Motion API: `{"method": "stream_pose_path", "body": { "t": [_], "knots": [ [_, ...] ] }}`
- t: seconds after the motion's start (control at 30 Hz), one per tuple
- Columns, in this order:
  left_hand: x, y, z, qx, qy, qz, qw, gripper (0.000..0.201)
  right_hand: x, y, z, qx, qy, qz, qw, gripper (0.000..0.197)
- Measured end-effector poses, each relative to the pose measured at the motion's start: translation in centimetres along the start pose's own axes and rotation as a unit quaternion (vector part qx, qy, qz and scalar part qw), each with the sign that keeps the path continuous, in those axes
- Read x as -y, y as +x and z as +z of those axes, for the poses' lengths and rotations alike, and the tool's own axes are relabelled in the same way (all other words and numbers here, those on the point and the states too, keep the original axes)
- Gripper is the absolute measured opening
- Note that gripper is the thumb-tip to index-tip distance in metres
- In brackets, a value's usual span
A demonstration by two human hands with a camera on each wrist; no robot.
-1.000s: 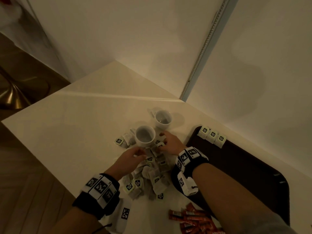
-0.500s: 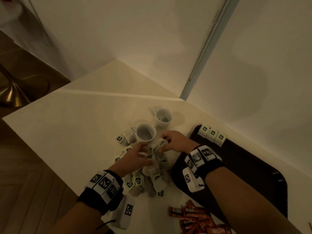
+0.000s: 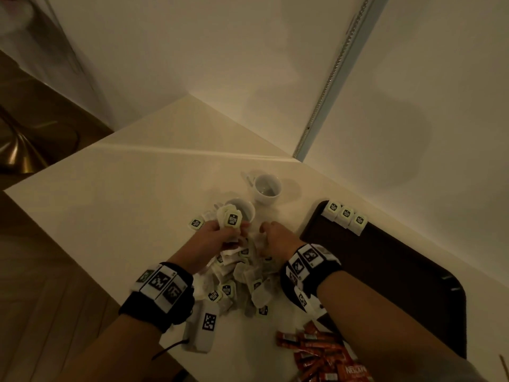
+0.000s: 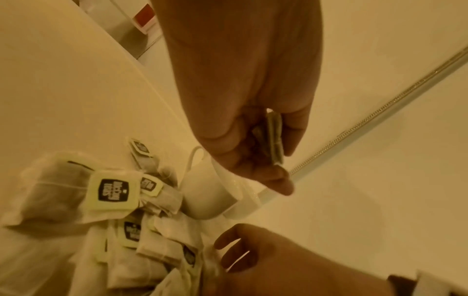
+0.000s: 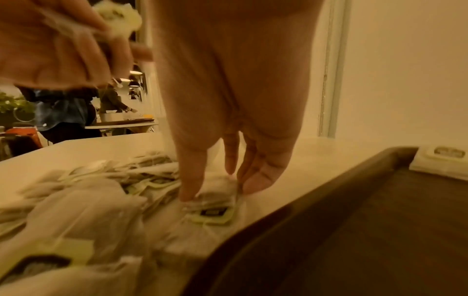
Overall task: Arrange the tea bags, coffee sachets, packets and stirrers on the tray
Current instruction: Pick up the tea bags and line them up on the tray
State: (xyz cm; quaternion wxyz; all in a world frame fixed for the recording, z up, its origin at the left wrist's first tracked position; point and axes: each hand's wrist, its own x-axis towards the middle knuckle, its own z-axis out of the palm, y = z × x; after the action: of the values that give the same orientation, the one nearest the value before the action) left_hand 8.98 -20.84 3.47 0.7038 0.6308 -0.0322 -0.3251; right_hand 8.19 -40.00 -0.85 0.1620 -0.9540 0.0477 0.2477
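A pile of white tea bags (image 3: 242,274) with pale green tags lies on the cream table, left of the dark tray (image 3: 391,274). My left hand (image 3: 234,230) grips a small stack of tea bags (image 4: 273,138), raised above the pile in front of the nearer cup. Thumb and fingers of my right hand (image 5: 217,192) pinch one tea bag (image 5: 212,208) lying beside the tray's rim. Three tea bags (image 3: 344,216) stand in a row in the tray's far left corner. Red coffee sachets (image 3: 316,351) lie near the front edge under my right forearm.
Two white cups (image 3: 268,187) (image 3: 243,209) stand just beyond the pile. Walls close off the table's far side and right side. The table's left edge drops to a wooden floor. People stand at another table (image 5: 121,124) in the background.
My left hand has lifted a bunch of tea bags out of the pile. My right hand has gone down onto a tea bag at the pile's right side.
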Motion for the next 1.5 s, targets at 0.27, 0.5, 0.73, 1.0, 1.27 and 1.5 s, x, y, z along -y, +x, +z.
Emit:
{"method": "stream_pose_path", "body": {
  "t": [0.27, 0.5, 0.73, 1.0, 1.27, 1.5],
  "knots": [
    [-1.5, -0.1, 0.4, 0.007, -0.056, 0.036, 0.998, 0.016, -0.3, 0.9, 1.4, -0.014, 0.057, 0.036, 0.998, 0.045],
    [-1.9, 0.7, 1.3, -0.066, -0.011, 0.065, 0.996, 0.012, -1.2, -2.5, -2.6, -0.063, 0.303, 0.007, 0.951, 0.034],
    [-3.0, 2.1, 6.5, 0.004, 0.000, 0.013, 1.000, 0.015, 0.4, -9.0, -10.8, -0.130, 0.423, -0.104, 0.891, 0.021],
    [-5.0, 3.0, 9.7, 0.043, -0.179, -0.038, 0.982, 0.011, -2.0, -12.2, -14.2, -0.109, 0.347, -0.154, 0.919, 0.028],
    [-6.7, 3.7, 10.4, 0.073, -0.200, 0.059, 0.975, 0.018, -2.6, -13.2, -16.9, -0.238, 0.238, -0.140, 0.931, 0.012],
    [-8.5, 2.9, 12.1, 0.112, -0.039, 0.184, 0.976, 0.037, -2.5, -13.2, -16.9, -0.279, 0.274, -0.149, 0.908, 0.005]
  ]
}}
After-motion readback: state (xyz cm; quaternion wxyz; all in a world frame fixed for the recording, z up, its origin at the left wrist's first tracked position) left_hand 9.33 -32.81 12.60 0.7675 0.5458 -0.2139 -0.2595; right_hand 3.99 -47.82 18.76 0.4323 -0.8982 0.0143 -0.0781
